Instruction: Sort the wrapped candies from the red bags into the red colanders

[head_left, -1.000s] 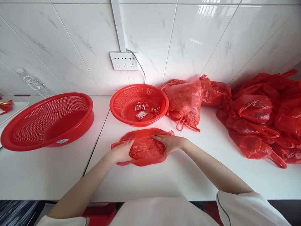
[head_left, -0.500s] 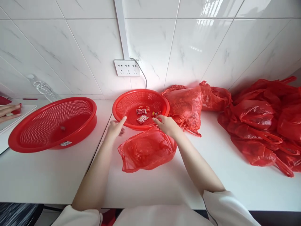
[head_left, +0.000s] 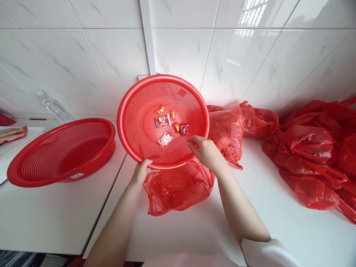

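My left hand (head_left: 141,172) grips the near left rim of a round red mesh basket (head_left: 164,165), thumb over the edge. The basket is raised and tilted towards me. Inside it lie several small wrapped items, among them a red and white packet (head_left: 163,121), a pale patterned packet (head_left: 165,139) and a dark red one (head_left: 183,129). Over the basket's right side is my right hand (head_left: 204,150), thumb and forefinger a little apart with nothing between them. A red plastic bag (head_left: 179,189) lies on the white table below the basket, partly hidden by it.
A second red basket (head_left: 91,163) stands tilted at the left. Behind it lies a clear bottle (head_left: 54,107). Another person's hand (head_left: 12,134) is at the far left. Filled red bags (head_left: 226,129) and a large heap (head_left: 311,155) lie to the right.
The basket has been lifted and tipped towards me, with my left hand now closed on its rim. My right hand has moved slightly right and down. The other person's hand has shifted a little.
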### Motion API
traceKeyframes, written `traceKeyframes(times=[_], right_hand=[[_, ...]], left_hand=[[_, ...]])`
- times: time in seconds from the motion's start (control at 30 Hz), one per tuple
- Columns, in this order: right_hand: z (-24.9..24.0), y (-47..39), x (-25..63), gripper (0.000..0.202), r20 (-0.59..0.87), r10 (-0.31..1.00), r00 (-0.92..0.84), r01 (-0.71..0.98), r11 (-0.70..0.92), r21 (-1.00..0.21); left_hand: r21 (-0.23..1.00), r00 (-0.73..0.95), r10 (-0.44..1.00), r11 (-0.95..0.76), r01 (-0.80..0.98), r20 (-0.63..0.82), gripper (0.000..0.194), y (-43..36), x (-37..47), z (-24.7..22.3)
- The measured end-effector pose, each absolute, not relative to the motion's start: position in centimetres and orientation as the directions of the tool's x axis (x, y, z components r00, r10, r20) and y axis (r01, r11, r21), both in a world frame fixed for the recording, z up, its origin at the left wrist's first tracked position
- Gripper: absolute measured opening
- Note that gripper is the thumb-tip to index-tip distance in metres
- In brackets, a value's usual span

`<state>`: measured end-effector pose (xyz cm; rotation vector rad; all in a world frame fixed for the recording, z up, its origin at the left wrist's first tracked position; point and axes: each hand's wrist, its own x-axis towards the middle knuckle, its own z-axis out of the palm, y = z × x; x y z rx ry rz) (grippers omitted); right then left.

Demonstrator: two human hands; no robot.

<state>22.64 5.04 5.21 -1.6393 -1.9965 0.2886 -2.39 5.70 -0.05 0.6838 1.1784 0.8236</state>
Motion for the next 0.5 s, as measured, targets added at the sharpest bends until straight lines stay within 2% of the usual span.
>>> traceKeyframes(times=[0.1,0.23,0.3,0.4,0.5], right_hand=[[3.1,6.5,22.3,0.027,0.342,0.931,-0.130,0.869,0.273,-0.413],[0.4,8.0,22.0,0.045,0.326,0.945,-0.039,0.924,0.158,-0.348],[-0.3,8.5,22.2,0.058,0.323,0.946,0.012,0.930,0.107,-0.351],[-0.7,8.9,22.6,0.063,0.299,0.953,0.053,0.927,0.065,-0.371],[-1.0,9.2,23.0,0.069,0.308,0.951,0.023,0.895,0.118,-0.430]], left_hand=[[0.864,0.140,0.886,0.463,-0.198,-0.442,0.026,5.2,-2.0,-0.5],[0.912,0.137,0.926,0.372,-0.171,-0.352,0.023,5.0,-1.6,-1.5],[0.919,0.156,0.931,0.356,-0.171,-0.331,0.025,5.0,-1.5,-1.9],[0.914,0.205,0.930,0.346,-0.210,-0.305,0.027,4.9,-1.2,-2.5],[0.936,0.160,0.951,0.292,-0.195,-0.263,0.025,4.8,-0.9,-2.9]])
